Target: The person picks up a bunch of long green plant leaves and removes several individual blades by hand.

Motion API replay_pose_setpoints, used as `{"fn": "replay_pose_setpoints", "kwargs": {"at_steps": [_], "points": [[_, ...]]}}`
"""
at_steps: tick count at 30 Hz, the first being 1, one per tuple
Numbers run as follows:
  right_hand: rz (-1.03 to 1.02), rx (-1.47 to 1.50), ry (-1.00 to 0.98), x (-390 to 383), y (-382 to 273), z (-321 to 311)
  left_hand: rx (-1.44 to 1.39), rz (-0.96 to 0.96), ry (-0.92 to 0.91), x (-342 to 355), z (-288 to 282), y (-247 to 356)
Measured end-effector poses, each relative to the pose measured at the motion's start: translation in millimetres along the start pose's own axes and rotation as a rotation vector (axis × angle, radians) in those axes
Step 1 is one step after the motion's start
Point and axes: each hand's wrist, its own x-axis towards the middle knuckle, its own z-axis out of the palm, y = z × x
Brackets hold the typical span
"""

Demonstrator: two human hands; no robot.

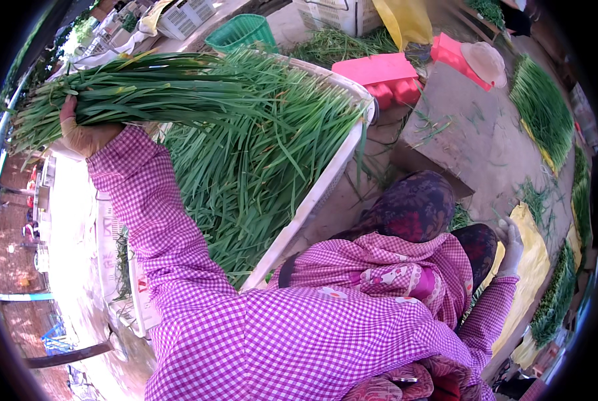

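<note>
At the upper left, my left hand (88,134) is wrapped round a large bunch of long green garlic chives (145,90). The bunch lies nearly level, its leaf ends reaching over a white plastic crate (319,197). Loose chives (245,174) heap the crate up to its rim. My right hand (511,246), in a pale glove, is low at the right beside my knee. Its fingers are stretched out and nothing shows in them. A yellow sheet (529,267) lies right next to it.
A grey board (456,107) lies beyond my knees, with pink-red blocks (379,73) at its far edge. A green basket (242,33) and a pale crate (339,17) stand at the back. Rows of chives (543,110) line the right side.
</note>
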Motion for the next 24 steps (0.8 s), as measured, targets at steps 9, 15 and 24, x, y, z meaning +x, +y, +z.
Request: {"fn": "replay_pose_setpoints", "kwargs": {"at_steps": [9, 15, 24], "points": [[-0.279, 0.39, -1.14, -106, -176, 250, -0.106, 0.351, -0.559, -153, 115, -119], [0.089, 0.964, -1.095, -123, -184, 265, 0.031, -0.193, -0.939, -243, 102, -166], [0.513, 1.467, -0.923, -82, -154, 248, 0.33, 0.449, -1.249, -312, 109, -153]]}}
